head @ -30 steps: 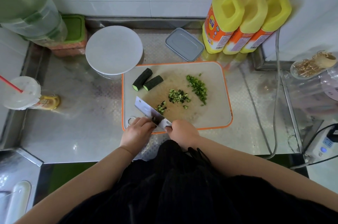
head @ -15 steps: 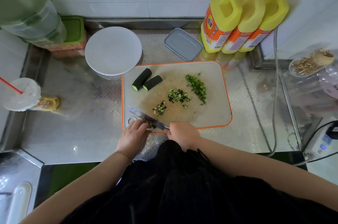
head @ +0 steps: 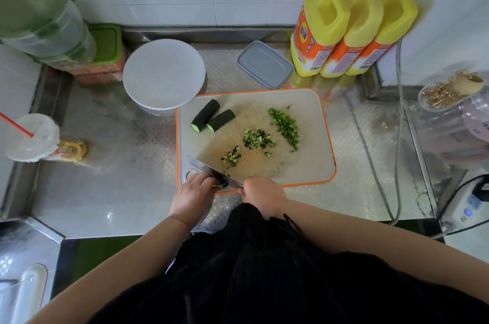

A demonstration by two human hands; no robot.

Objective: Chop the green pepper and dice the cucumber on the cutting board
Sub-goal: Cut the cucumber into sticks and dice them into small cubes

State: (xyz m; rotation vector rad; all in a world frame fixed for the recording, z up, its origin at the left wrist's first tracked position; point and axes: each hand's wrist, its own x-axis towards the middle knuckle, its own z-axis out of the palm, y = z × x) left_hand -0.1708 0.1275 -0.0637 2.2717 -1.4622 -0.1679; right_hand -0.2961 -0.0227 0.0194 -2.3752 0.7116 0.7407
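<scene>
An orange-rimmed cutting board (head: 312, 165) lies on the steel counter. My right hand (head: 260, 192) grips the handle of a cleaver (head: 209, 169) whose blade lies low across the board's near left corner. My left hand (head: 191, 192) holds down a small bit of cucumber (head: 223, 183) right against the blade. Two dark cucumber halves (head: 213, 118) rest at the board's far left. Diced cucumber sits in two small heaps (head: 258, 138), and chopped green pepper (head: 285, 125) forms a line to the right.
A white round lid (head: 164, 73) touches the board's far left corner. A grey lidded box (head: 266, 64) and three yellow detergent bottles (head: 349, 30) stand behind. A cup with a red straw (head: 31, 137) is at the left; cables and a power strip (head: 468, 207) at the right.
The cleaver, tilted up with its flat side showing a second ago, has come down low onto the board by my left hand. Both hands stayed at the board's near edge.
</scene>
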